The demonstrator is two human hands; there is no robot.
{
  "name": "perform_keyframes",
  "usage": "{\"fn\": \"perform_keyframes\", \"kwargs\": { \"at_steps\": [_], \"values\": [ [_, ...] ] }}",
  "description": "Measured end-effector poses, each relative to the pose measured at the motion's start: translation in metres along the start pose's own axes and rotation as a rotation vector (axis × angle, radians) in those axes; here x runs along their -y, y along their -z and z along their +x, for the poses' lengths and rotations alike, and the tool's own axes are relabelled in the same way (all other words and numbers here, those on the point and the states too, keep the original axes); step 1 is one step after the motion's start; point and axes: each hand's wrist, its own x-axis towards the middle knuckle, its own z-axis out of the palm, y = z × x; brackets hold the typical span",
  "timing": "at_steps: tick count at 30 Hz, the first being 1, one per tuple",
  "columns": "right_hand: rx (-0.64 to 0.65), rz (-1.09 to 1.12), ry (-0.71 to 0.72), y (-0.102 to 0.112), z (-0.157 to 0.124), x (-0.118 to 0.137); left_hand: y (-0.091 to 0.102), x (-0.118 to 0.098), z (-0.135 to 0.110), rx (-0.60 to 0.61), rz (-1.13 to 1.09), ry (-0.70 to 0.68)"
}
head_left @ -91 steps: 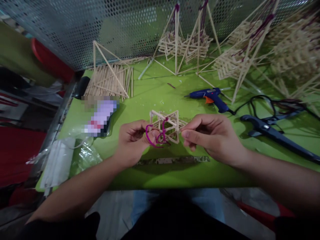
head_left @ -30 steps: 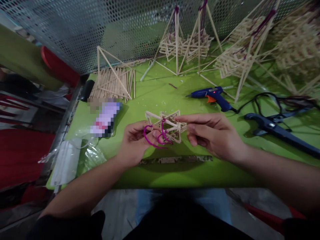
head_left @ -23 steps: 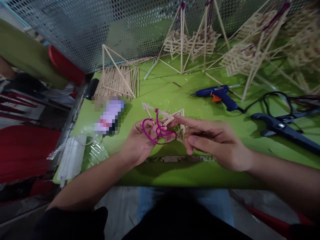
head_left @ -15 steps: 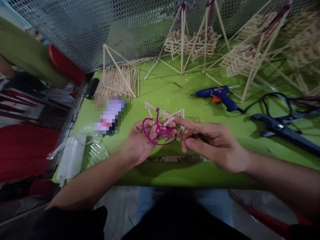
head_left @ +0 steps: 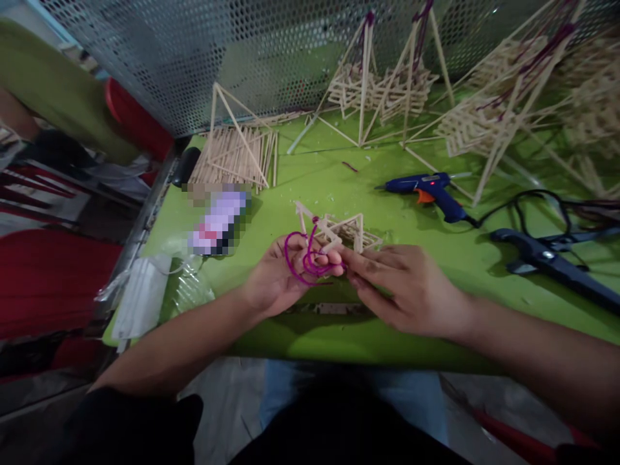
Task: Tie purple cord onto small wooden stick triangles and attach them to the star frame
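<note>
A small frame of pale wooden sticks [head_left: 327, 227], with a purple string [head_left: 289, 259] knotted to it, is between my hands above the table. My left hand [head_left: 277, 274] is closed on the frame's near side; the string loops over its fingers. The fingers of my right hand [head_left: 404, 284] are drawn together at the frame's near corner, where the string runs to their tips. That pinch is partly hidden. Just behind my hands, a small latticed stick piece [head_left: 371, 240] rests on the green table [head_left: 310, 181].
A blue glue gun [head_left: 429, 187] and black-handled pliers [head_left: 547, 255] lie at right. Behind stand several stick structures with purple string [head_left: 363, 84]. At left are a pile of sticks [head_left: 237, 155], a blurred phone [head_left: 220, 219] and a white face mask [head_left: 140, 294].
My right hand's spread fingers have drawn together and moved left to the string and frame beside my left fingertips. The latticed piece behind is less covered. The whole view has shifted slightly.
</note>
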Motion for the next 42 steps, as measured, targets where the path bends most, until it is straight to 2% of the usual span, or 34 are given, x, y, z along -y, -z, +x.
{"fn": "perform_keyframes", "kwargs": {
  "at_steps": [3,8,13,21,24,27,33,42],
  "values": [
    [-0.06,-0.059,0.087,0.0,0.002,0.0,-0.004,-0.006,-0.002,0.048,0.056,-0.007],
    [-0.083,-0.142,0.058,0.004,0.003,0.004,0.002,0.0,0.001,-0.022,0.015,0.0],
    [-0.091,-0.151,0.119,0.003,0.004,0.0,0.006,0.004,0.001,0.039,-0.048,0.057],
    [-0.072,-0.229,0.273,0.011,0.007,-0.014,0.003,-0.006,-0.006,0.125,-0.094,0.256],
    [-0.066,-0.244,0.313,0.015,0.007,-0.015,0.003,-0.006,-0.008,0.171,-0.144,0.289],
    [-0.048,-0.231,0.341,0.017,0.007,-0.016,0.003,-0.007,-0.009,0.192,-0.132,0.294],
    [-0.062,-0.243,0.335,0.015,0.005,-0.018,0.007,-0.008,-0.006,0.157,-0.066,0.28],
    [-0.038,-0.205,0.333,0.018,0.006,-0.018,0.013,-0.007,-0.005,0.201,-0.056,0.251]
  ]
}}
